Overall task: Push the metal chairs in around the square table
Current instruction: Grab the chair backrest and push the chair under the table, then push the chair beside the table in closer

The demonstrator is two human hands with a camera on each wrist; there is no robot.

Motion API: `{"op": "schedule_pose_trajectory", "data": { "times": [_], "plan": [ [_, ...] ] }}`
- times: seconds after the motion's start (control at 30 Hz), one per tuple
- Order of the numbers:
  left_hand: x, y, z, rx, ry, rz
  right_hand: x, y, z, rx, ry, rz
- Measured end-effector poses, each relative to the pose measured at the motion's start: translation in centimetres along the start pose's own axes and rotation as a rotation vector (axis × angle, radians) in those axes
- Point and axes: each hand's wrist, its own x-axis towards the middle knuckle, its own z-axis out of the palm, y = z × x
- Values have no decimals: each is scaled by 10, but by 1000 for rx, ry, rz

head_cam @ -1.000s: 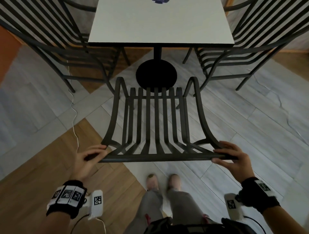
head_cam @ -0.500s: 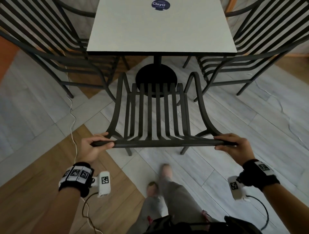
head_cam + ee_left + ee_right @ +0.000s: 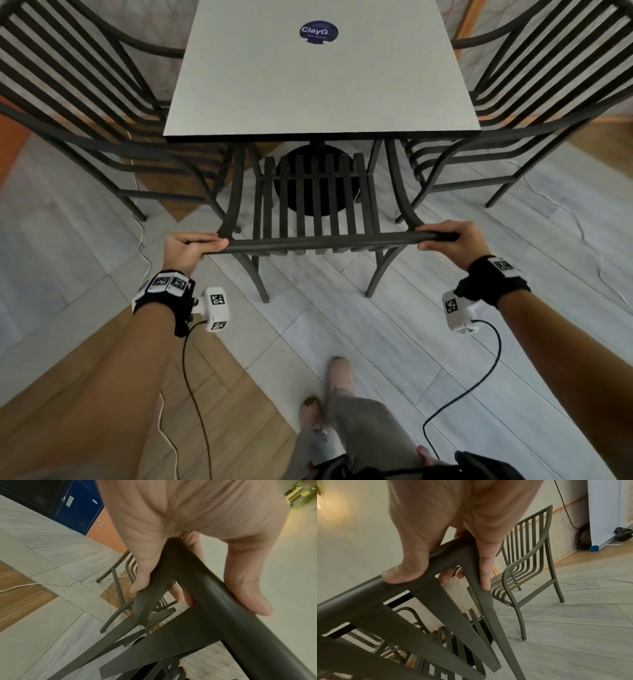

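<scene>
Your left hand [image 3: 186, 248] grasps the left end of the top rail of the metal chair [image 3: 317, 205] in the middle of the head view, fingers wrapped over the bar and the thumb lying along it; the left wrist view shows that hand [image 3: 188, 520] curled round the corner where the rail meets the side upright, the thumb [image 3: 248, 588] pressed on the round bar. Your right hand [image 3: 452, 243] grips the rail's right end in the same way, and in the right wrist view the hand [image 3: 453, 520] closes over the corner with the fingertips [image 3: 485, 584] down the outer upright. The chair stands upright just below the near edge of the square table [image 3: 322, 85], which fills the upper centre of the frame; the front of the seat slats reaches under the tabletop, above the dark round base [image 3: 311, 202]. A second chair [image 3: 85, 113] sits at the upper left, its seat partly under the table's left side, and a third chair [image 3: 534, 102] at the upper right. A round blue sticker [image 3: 319, 32] lies near the table's far edge. A white cable [image 3: 144, 240] trails over the floor at the left.
</scene>
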Motion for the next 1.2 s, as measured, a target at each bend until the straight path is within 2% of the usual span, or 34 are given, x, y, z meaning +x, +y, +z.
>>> {"op": "schedule_pose_trajectory", "data": {
  "times": [0.13, 0.3, 0.43, 0.5, 0.7, 0.8, 0.9, 1.07, 1.13, 1.2],
  "plan": [
    [21, 16, 8, 22, 29, 8, 25, 0, 0, 4, 1, 25],
    [30, 22, 8, 85, 58, -17, 32, -4, 4, -19, 22, 14],
    [19, 31, 9, 127, 47, 9, 26, -14, 9, -220, 67, -2],
    [16, 32, 10, 174, -28, 28, 21, -31, 17, -342, 49, -75],
    [34, 45, -35, 265, -144, 66, 43, -183, 87, -334, -275, -450],
    [57, 44, -77, 217, -93, 57, 61, -266, 139, -185, -388, -656],
    [88, 37, -131, 201, -20, 53, 78, -348, 196, -63, -470, -781],
    [180, 37, -227, 380, 59, 82, 137, -454, 298, -6, -543, -874],
    [236, 36, -260, 467, 39, 92, 175, -478, 341, -40, -547, -850],
    [293, 38, -287, 586, 23, 98, 219, -496, 387, -45, -541, -756]
  ]
}}
